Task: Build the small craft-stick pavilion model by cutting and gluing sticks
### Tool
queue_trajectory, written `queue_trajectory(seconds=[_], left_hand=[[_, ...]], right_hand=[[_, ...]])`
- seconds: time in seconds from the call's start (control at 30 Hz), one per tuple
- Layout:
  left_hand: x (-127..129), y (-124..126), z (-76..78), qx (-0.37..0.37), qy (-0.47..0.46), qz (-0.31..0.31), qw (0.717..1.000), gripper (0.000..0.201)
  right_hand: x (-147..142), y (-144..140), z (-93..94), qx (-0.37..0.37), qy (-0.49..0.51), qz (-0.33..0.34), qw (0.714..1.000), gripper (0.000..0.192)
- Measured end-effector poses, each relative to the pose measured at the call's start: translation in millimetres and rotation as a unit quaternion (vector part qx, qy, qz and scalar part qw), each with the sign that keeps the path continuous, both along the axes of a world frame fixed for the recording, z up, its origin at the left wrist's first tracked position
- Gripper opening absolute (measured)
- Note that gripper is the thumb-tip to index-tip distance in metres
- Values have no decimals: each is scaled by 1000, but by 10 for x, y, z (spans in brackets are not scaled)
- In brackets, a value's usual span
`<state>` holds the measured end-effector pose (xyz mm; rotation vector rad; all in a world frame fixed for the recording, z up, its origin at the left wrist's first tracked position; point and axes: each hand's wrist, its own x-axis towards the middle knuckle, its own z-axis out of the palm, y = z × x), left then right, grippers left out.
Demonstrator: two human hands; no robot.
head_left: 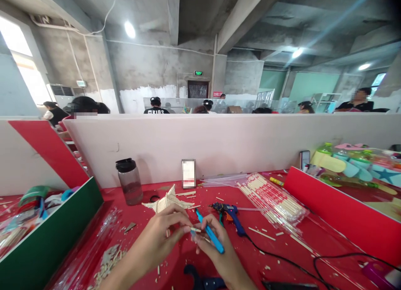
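Observation:
My left hand [161,235] pinches a short wooden stick piece [196,230] between thumb and fingers. My right hand [219,252] grips a blue craft knife [209,232], its tip right at the stick piece. Both hands hover low over the red table [282,256]. Just beyond my left hand stands a small structure of glued wooden sticks [168,201]. A blue glue gun [230,214] lies to the right of the knife, its black cord [282,258] trailing toward the right.
A dark-lidded jar [129,181] stands at the back left. Packs of wooden sticks [272,200] lie at the right, stick scraps [108,263] at the left. Red and green partitions flank the table; a white divider [219,139] runs behind, with people beyond it.

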<state>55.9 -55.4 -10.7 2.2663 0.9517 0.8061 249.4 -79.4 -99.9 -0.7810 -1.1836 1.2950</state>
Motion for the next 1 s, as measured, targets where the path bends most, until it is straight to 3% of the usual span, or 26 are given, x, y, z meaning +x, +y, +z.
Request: queue_trajectory(seconds=[0.17, 0.6, 0.8, 1.0], left_hand=[[118, -14, -129, -45, -30, 5, 998, 21], [202, -37, -203, -74, -51, 0, 996, 21], [233, -42, -211, -101, -71, -10, 992, 24], [213, -6, -259, -116, -50, 5, 992, 24]], right_hand=[[6, -19, -11, -36, 68, -16, 997, 38], [197, 42, 77, 16, -50, -69, 996, 32], [153, 23, -22, 34, -99, -70, 992, 30], [91, -6, -58, 14, -84, -51, 995, 34]])
